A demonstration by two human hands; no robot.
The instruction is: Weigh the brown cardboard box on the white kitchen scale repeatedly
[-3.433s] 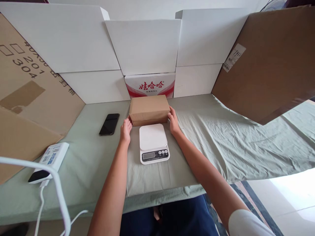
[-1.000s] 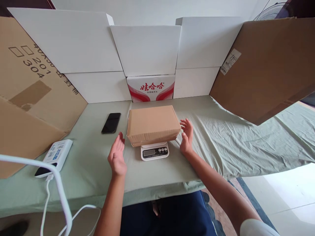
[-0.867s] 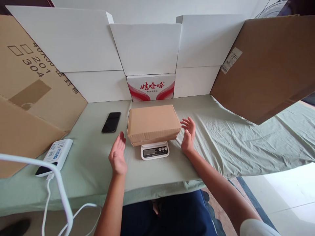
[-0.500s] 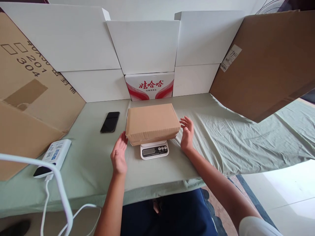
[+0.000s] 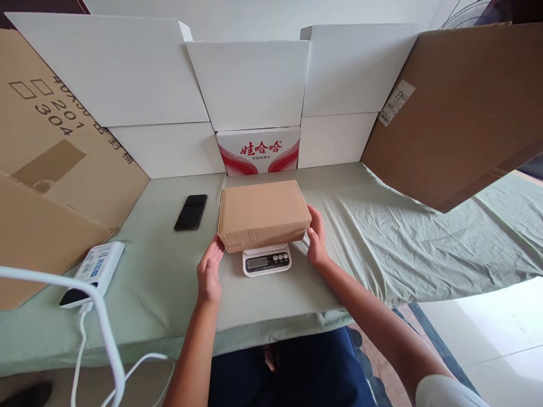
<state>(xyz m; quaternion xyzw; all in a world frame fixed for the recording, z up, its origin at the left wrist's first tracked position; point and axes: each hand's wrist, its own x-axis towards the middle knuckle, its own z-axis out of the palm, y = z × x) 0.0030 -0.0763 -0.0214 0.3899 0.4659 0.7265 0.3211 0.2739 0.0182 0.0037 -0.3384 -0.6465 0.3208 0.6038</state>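
Note:
A closed brown cardboard box (image 5: pixel 263 212) rests on a white kitchen scale (image 5: pixel 268 273), covering its platform. The scale's display and buttons show below the box's front edge; the display looks blank. My left hand (image 5: pixel 210 271) is against the lower left corner of the box, its fingertips partly hidden behind that side. On the right side, my right hand (image 5: pixel 317 236) presses the box with its fingers along the edge and the thumb near the front corner. Between them, the two hands grip the box, which sits level.
A black phone (image 5: pixel 190 212) lies left of the box. A white power bank (image 5: pixel 94 272) with a white cable is farther left, behind a curved white tube (image 5: pixel 104 316). White boxes (image 5: pixel 250 85) line the back, and large cardboard panels (image 5: pixel 453 113) flank the green cloth (image 5: pixel 169 294).
Both hands have moved inward onto the sides of the cardboard box; the right hand was apart from it before. The box and scale stay in place.

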